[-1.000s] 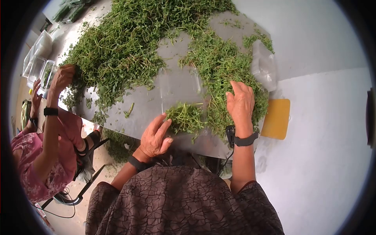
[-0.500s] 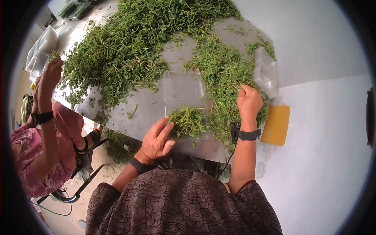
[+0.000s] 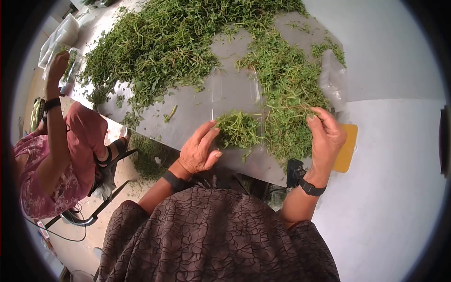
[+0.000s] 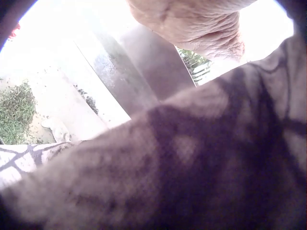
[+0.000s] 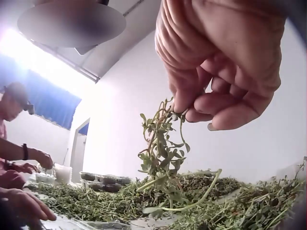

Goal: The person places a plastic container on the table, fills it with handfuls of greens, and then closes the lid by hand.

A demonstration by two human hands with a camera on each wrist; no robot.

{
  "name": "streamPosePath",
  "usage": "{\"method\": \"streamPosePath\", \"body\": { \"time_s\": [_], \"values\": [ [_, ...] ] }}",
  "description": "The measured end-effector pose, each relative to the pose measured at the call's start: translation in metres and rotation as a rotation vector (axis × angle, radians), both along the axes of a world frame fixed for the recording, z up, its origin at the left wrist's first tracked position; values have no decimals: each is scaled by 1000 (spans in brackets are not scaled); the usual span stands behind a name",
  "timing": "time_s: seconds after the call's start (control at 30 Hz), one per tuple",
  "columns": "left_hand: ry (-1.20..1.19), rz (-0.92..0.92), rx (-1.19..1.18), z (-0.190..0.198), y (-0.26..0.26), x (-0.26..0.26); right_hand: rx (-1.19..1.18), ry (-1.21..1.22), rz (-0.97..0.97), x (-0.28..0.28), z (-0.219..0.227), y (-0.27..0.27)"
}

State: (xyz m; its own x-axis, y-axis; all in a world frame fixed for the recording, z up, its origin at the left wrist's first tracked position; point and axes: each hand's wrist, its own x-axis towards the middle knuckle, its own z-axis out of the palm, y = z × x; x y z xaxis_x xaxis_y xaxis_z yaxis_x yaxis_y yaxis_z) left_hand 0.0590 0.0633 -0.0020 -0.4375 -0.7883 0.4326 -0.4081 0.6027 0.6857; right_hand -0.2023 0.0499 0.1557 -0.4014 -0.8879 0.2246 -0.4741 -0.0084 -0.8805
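Thumb and fingertips of my right hand (image 3: 328, 140) pinch a small sprig of leafy greens (image 5: 163, 139), which dangles in the right wrist view. Below it spreads a pile of loose green stems (image 3: 291, 77). My left hand (image 3: 199, 149) has its fingers extended, the tips right at the left side of a small heap of greens (image 3: 237, 128). That heap lies in a clear plastic container (image 3: 257, 149) whose see-through lid (image 3: 235, 89) is folded back flat on the table. Only wrinkled skin of the left hand shows in the left wrist view, mostly blocked by dark patterned cloth (image 4: 192, 158).
A larger mound of greens (image 3: 159, 44) covers the back of the metal table (image 3: 188, 105). Empty clear containers (image 3: 333, 82) stand at the right by the wall, near a yellow board (image 3: 346, 149). Another person (image 3: 51, 136) works at the left.
My right hand has come up from the pile toward the right, now pinching a sprig. The left hand keeps its place by the container. The head view has shifted slightly.
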Motion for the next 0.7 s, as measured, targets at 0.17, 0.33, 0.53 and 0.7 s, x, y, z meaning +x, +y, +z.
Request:
{"method": "streamPosePath", "body": {
  "time_s": [0.17, 0.33, 0.53, 0.7],
  "values": [
    [25, 13, -13, -3, 0, 1, 86, 35, 210, 33, -12, 9],
    [24, 27, 3, -2, 1, 1, 213, 329, 275, 40, -38, 14],
    [57, 10, 37, -3, 1, 0, 95, 541, 418, 39, -34, 19],
    [64, 1, 72, -5, 3, 1, 62, 594, 643, 59, -42, 24]
  ]
}}
